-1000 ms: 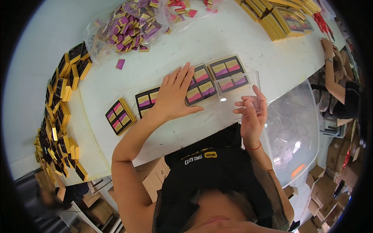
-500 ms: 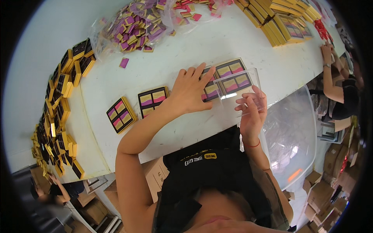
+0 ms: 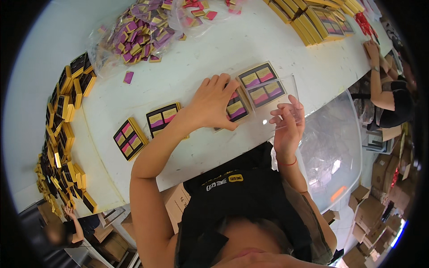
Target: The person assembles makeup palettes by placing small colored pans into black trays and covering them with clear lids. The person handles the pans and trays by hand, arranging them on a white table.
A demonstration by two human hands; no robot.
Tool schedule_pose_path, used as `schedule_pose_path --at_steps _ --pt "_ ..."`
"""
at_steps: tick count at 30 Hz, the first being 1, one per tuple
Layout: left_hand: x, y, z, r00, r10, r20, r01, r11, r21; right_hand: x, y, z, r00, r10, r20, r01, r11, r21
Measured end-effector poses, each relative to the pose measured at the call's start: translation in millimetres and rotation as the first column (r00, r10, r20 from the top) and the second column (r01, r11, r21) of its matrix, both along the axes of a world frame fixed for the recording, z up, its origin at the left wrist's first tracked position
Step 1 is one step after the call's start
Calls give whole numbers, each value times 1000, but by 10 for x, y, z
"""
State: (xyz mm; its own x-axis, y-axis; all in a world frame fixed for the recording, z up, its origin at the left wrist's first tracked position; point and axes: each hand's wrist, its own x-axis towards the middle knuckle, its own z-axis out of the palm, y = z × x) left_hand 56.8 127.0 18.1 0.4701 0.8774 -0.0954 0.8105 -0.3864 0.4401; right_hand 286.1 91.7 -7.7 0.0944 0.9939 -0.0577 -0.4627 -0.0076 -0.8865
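My left hand (image 3: 212,103) is over a gold-edged box (image 3: 237,109) with a black divided tray holding pink, purple and gold wrapped squares. Its thumb and fingers grip the box at opposite sides, and the hand hides part of it. A clear plastic lid (image 3: 289,85) is held by my right hand (image 3: 288,129), fingers curled at its near edge. The lid is tilted and overlaps the view of a second filled box (image 3: 261,80) just beyond. To the left of my left hand lie two more filled boxes, one (image 3: 157,119) partly behind my forearm and another (image 3: 129,139).
Bags of purple (image 3: 145,38) and pink wrapped squares (image 3: 196,13) lie at the back. Gold boxes are stacked at the far right (image 3: 317,27); black-and-gold trays (image 3: 67,107) line the left. A clear plastic bin (image 3: 333,156) stands beside the table. Co-workers' hands show at both sides.
The whole view has shifted a little. My left fingers have drawn closer around the box, which now sits at an angle to its neighbour. My right hand still holds the clear lid.
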Motion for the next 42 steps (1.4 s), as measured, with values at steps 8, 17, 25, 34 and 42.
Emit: schedule_pose_path --at_steps 8,17,25,34,42 --pt "-90 -81 -7 995 -101 18 101 995 -2 139 0 -96 999 -48 9 48 999 -19" --pt "-30 -121 -105 984 -176 -13 176 979 104 170 29 -97 998 -61 14 61 997 -38" --pt "-269 -203 -519 870 -180 459 -23 915 402 76 -26 -101 995 84 -52 -88 993 -77" --pt "-32 -1209 91 693 68 718 -489 776 398 -562 -260 92 281 613 -739 -938 337 -77" --pt "-902 -1193 363 927 356 120 -371 917 145 -155 -275 158 361 914 -186 -931 365 -16"
